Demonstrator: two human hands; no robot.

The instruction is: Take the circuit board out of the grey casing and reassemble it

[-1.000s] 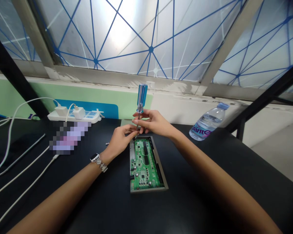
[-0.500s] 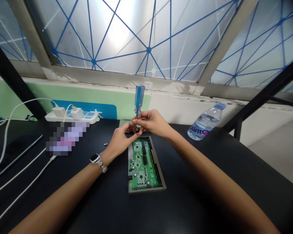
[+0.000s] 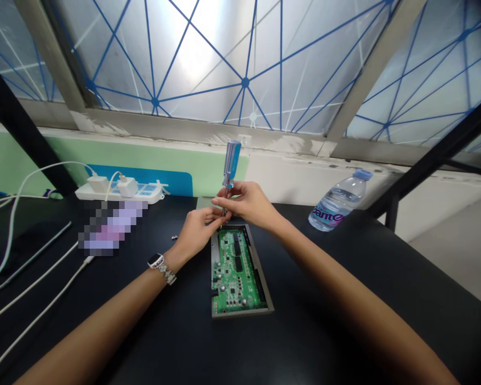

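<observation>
A screwdriver (image 3: 232, 162) with a clear and blue handle stands nearly upright, leaning slightly right, over the far left corner of a green circuit board (image 3: 236, 272) in a metal frame. The fingers of my right hand (image 3: 248, 203) are closed on its shaft, just under the handle. Lower down, my left hand (image 3: 198, 230) pinches around the shaft near the tip, beside the board's far edge. The tip itself is mostly hidden by my fingers. A watch and a bracelet are on my left wrist.
Small metal screws (image 3: 175, 237) lie left of my left hand. A water bottle (image 3: 339, 202) leans at the back right. A white power strip (image 3: 144, 191), cables and a blurred-out object (image 3: 114, 227) are on the left of the black table (image 3: 164, 342).
The screwdriver's handle has tipped slightly to the right and turned about its axis. My left thumb and fingers have shifted a little around the shaft. The board stays in place.
</observation>
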